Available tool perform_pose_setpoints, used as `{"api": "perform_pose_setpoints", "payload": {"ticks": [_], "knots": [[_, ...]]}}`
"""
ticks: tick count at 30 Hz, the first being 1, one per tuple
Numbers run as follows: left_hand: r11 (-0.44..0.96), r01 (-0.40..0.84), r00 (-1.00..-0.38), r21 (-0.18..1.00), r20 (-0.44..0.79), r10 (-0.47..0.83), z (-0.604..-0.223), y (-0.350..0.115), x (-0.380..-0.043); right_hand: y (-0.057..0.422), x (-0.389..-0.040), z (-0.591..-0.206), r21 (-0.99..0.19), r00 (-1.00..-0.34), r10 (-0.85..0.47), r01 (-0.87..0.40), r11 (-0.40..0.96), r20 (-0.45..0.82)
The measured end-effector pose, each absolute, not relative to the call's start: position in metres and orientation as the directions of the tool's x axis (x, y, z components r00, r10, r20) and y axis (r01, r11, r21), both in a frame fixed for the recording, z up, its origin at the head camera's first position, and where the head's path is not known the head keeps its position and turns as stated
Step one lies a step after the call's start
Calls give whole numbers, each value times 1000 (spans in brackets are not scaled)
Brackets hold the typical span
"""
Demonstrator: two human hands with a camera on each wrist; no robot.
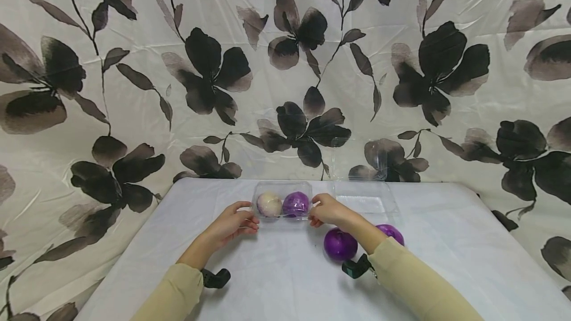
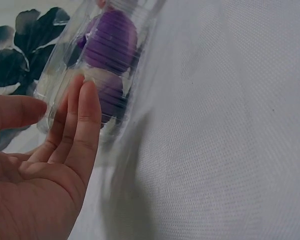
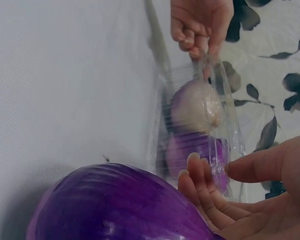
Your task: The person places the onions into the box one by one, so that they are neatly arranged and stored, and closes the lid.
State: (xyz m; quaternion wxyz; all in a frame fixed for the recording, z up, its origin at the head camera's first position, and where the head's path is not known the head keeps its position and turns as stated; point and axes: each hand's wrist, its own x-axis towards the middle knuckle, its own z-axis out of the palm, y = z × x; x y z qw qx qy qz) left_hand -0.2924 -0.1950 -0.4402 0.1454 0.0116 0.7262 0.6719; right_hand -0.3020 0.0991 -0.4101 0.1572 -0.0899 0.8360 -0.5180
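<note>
As the clear box (image 1: 282, 186) sits toward the far side of the bench (image 1: 267, 271), two balls (image 1: 296, 204) inside, it looks light, slick and easily dented, best taken by its end rims: right hand (image 1: 329, 209) pinching one, left hand (image 1: 234, 223) loosely spread at the other.

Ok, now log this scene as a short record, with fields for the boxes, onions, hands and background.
first box: clear plastic, between the hands
inside it: pale onion on the left, purple onion on the right
left hand: at its left end
right hand: at its right end
grip: hard to tell whether either hand pinches the rim
second box: clear, open, to the right
loose onions: two, purple, one partly behind the right arm
background: flower-patterned cloth
</note>
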Motion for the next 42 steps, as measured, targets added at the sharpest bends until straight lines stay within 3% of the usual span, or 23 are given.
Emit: {"api": "perform_pose_setpoints", "payload": {"ticks": [13,42], "knots": [[99,-187,-957,977,-204,206,-439,-194,-293,96,-302,-409,-908,-935,-290,70,414,-205],[104,-186,-962,977,-203,185,-440,-194,-292,95,-300,-409,-906,-941,-282,52,421,-185]]}}
